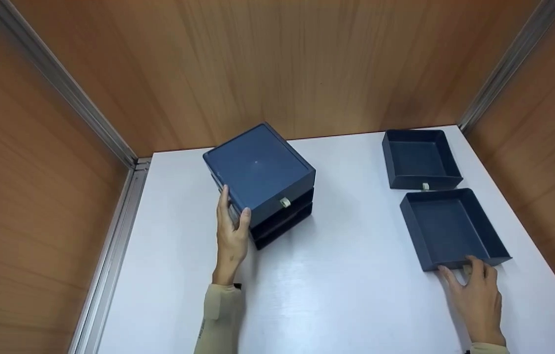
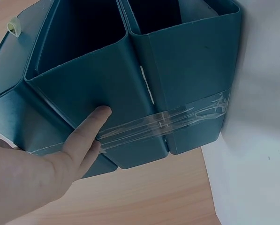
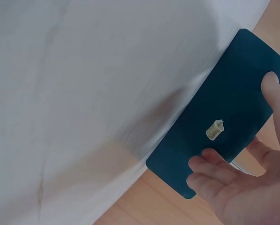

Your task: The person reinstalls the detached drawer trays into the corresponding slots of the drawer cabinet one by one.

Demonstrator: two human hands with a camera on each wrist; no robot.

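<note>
A dark blue drawer cabinet (image 1: 260, 167) stands angled left of the table's middle. Its top slot holds a drawer with a small pale pull tab (image 1: 285, 202); the two slots below are open. My left hand (image 1: 232, 241) rests on the cabinet's left side, fingers extended; in the left wrist view they lie by the clear tape (image 2: 163, 123) on that side. At the right, my right hand (image 1: 479, 297) grips the front of the nearer loose drawer (image 1: 449, 228). In the right wrist view, thumb and fingers lie on its front panel (image 3: 233, 98) around the pull tab (image 3: 215, 130), one finger over the rim.
Another loose drawer (image 1: 420, 157), its tab facing me, sits just behind the gripped one on the white table (image 1: 336, 295). Wooden panels (image 1: 336, 64) close off the back and both sides, with metal rails (image 1: 66, 93) at the corners.
</note>
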